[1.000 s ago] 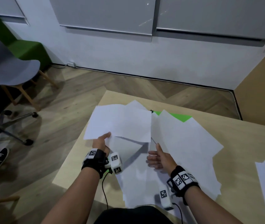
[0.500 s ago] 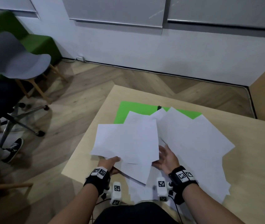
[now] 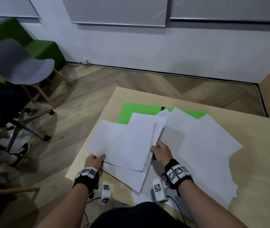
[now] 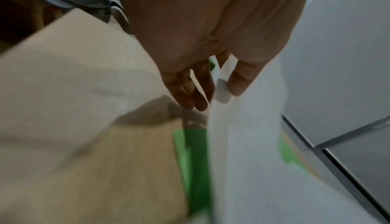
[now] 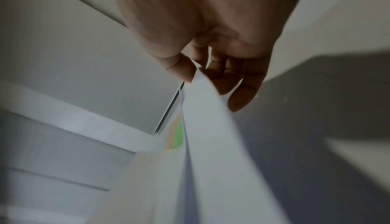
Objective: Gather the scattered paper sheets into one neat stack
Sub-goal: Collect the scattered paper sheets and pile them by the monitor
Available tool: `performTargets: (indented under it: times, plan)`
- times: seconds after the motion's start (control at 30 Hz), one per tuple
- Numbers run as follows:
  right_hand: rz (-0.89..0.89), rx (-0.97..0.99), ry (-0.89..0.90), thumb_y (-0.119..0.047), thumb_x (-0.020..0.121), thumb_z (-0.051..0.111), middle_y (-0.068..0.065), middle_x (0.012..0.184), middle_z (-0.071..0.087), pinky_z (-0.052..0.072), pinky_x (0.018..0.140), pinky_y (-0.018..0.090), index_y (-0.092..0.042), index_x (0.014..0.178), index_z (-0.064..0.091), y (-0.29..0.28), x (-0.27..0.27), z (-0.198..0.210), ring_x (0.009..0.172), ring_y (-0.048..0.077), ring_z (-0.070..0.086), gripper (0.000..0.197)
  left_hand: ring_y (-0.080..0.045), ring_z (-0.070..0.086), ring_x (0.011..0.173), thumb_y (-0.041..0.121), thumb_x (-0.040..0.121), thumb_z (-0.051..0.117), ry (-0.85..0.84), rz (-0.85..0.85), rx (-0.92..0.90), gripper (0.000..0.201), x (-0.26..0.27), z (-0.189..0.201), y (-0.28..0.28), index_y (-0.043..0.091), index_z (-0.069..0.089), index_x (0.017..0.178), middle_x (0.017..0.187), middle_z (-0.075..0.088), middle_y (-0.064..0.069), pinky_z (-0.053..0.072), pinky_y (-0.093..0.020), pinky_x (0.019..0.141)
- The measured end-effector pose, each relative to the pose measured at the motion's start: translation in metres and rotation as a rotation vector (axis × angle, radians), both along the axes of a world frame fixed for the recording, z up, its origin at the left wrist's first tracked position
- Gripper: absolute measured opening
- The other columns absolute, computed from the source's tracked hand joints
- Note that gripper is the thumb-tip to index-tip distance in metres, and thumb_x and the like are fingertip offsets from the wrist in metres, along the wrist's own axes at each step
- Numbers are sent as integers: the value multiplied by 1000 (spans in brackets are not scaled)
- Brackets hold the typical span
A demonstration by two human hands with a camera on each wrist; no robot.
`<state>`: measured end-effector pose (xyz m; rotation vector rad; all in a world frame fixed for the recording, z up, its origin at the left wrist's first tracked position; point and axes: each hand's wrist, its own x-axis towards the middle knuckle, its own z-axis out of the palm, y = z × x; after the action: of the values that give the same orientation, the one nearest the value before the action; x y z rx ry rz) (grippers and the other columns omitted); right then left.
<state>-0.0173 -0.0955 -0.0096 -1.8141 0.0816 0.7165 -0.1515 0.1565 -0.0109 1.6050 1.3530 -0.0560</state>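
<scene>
thin, limp white paper sheets [image 3: 122, 142], slippery; both hands, left [image 3: 94, 162] and right [image 3: 162, 153], pinch their near edges.

A pale wall [image 3: 131, 51] carries grey panels [image 3: 117, 11] along its top, with a dark baseboard below. The floor [image 3: 81, 99] is herringbone wood. At left stand a grey shell chair [image 3: 20, 63] on wooden legs, a green sofa [image 3: 37, 46] behind it — and a black office chair [image 3: 2, 107].
</scene>
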Motion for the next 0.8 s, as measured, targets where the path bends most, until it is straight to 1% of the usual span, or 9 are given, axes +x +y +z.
performTargets:
  times: [0.1,0.2,0.27,0.37,0.47,0.53,0.6,0.7,0.8]
  plan:
    - [-134,-88,-41,-9,85,50,-2,56,33,25,54,29,-16,62,34,-21,7,0,56,19,29,29,-27,59,75,6,88,63,-174,106,3,8,11,11,4,1,62,82,80,62,-14,44,-27,65]
    - [-217,-234,-23,-12,87,49,-2,57,31,24,54,31,-19,61,28,-51,11,-10,57,20,28,34,-33,63,76,14,76,65,-210,78,-81,14,32,4,14,3,61,84,87,64,-21,53,-41,73]
    - [-202,-302,-2,-12,86,49,1,60,29,22,56,31,-19,63,26,-67,12,-19,60,20,27,33,-33,61,72,19,66,65,-204,25,-107,25,51,-3,14,1,57,82,84,61,-22,53,-41,72]
    - [-203,-295,44,-8,89,46,3,66,34,26,60,31,-18,66,32,-85,12,-28,67,20,31,28,-26,55,68,21,73,63,-118,-190,-88,18,81,1,-8,5,57,77,78,59,-17,46,-33,63]
    - [-220,-231,107,-24,96,51,7,97,54,39,74,30,-13,95,55,-88,10,-28,92,23,49,11,-23,59,85,33,69,58,-38,-502,-59,34,94,-7,-38,15,65,97,99,65,-11,44,-27,74]
    - [-221,-178,167,-49,91,60,5,131,50,40,99,33,-10,132,49,-84,6,-32,123,26,49,58,-23,63,92,29,77,63,-48,-612,-16,35,98,-22,-57,20,66,111,101,67,-5,43,-24,78]
    - [-170,-184,149,-54,75,75,2,144,45,38,108,37,-11,144,37,-79,0,-36,131,25,46,89,-25,67,97,32,79,66,-90,-630,-44,39,102,-32,-76,22,66,116,107,71,-3,50,-28,85]
    - [-188,-224,46,-17,78,78,6,125,62,45,90,27,-10,127,51,-77,-5,-38,107,22,60,57,-22,69,94,42,76,68,-145,-537,-87,37,109,-39,-92,25,65,108,106,73,-2,55,-38,91]
    - [-332,-186,9,-8,79,76,3,108,69,46,81,25,-11,109,63,-91,-4,-35,93,21,64,33,-22,64,99,45,80,70,-113,-393,172,34,108,-37,-84,23,65,105,104,68,0,51,-32,89]
